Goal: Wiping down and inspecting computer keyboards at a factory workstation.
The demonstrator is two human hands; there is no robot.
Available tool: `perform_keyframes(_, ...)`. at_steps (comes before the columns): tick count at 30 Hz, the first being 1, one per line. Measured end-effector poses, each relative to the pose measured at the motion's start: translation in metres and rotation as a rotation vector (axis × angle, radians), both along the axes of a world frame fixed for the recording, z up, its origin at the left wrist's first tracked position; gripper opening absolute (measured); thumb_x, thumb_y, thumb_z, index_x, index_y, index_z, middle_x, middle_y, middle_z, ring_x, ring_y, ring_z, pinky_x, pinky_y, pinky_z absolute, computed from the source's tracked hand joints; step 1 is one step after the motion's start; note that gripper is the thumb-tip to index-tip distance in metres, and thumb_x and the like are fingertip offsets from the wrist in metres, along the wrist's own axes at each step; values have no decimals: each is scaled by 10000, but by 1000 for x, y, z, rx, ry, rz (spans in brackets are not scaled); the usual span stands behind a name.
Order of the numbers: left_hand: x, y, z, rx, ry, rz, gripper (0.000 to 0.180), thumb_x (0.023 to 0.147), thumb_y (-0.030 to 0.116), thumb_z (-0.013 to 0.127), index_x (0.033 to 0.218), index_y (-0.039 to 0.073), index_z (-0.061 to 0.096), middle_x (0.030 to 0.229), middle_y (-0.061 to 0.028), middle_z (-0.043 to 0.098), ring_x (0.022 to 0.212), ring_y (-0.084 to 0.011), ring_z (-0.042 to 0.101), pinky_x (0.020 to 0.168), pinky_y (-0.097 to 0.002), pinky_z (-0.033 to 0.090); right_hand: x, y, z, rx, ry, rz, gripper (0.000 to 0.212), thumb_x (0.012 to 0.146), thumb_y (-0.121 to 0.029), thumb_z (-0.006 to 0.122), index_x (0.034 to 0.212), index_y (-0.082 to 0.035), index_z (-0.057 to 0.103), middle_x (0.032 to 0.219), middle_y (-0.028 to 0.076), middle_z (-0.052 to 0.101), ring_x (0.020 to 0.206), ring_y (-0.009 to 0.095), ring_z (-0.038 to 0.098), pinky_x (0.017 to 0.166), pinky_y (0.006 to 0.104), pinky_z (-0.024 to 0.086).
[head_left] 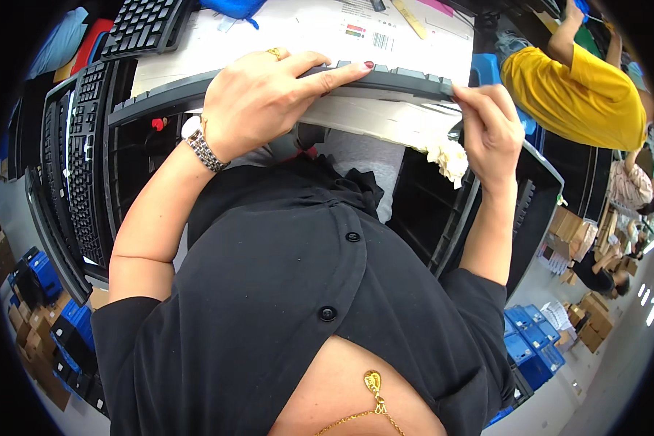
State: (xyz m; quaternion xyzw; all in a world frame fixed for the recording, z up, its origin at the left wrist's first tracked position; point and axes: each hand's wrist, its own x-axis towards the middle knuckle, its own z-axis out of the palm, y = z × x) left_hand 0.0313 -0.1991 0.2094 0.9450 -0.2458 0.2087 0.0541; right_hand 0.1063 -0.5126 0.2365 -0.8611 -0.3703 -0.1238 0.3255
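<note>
Head view: the person's black buttoned shirt [291,291] fills the middle and lower frame, with both bare forearms rising toward the top. In the upper middle a dark keyboard [385,78] is held on edge, its long side running from upper left to upper right of centre, keycaps showing along its top rim. The left hand [269,98], wearing a gold ring and a metal wristwatch [202,149], lies over the keyboard's left half, fingers stretched flat along the top edge and closed around the body. The right hand [490,127] pinches the keyboard's right corner between thumb and fingers, and a crumpled white cloth [449,158] hangs just under it, touching the keyboard's lower edge; whether the fingers also hold the cloth I cannot tell. Behind the keyboard, at the top, lies a white sheet of paper [305,33] on the work surface. At the left edge more black keyboards [87,145] stand stacked in a dark rack. In the upper right a person in a yellow shirt [578,83] leans over. Blue crates [534,349] sit on the floor at lower right, and cardboard boxes [592,320] beyond them
</note>
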Motion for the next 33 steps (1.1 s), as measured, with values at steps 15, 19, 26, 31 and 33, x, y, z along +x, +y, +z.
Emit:
perform_keyframes(15,1,1,3,-24,18,0,535,898,175,677,1402,340,610,1141,66,675,693,-118,568,618,-241,480,2,20,10,-69,42,97,202,870,114,654,1026,22,741,899,56,612,705,126,508,594,234,383)
perform_keyframes(19,-2,-2,6,53,39,31,522,904,187,664,1396,353,610,1120,65,677,683,-110,567,597,-239,470,-2,19,8,-38,17,91,186,878,99,653,1029,25,734,900,54,605,721,129,518,615,237,404)
perform_keyframes(26,-9,2,9,22,18,22,491,920,167,618,1370,363,624,1129,67,674,654,-98,559,572,-225,447,31,-22,-5,6,164,-79,143,900,53,658,1021,25,729,899,61,606,752,127,541,658,241,443)
perform_keyframes(31,-14,0,7,-23,57,33,509,899,150,601,1364,355,628,1070,55,659,655,-109,559,601,-234,457,80,-30,-32,23,414,-192,132,919,-15,663,1025,29,727,908,83,635,765,136,558,677,252,465)
perform_keyframes(33,-12,1,5,-70,35,10,515,891,146,595,1363,349,629,970,43,628,639,-127,551,618,-249,465,96,5,-25,-259,469,-178,153,927,-47,661,1038,35,726,914,94,651,768,139,564,681,255,472)
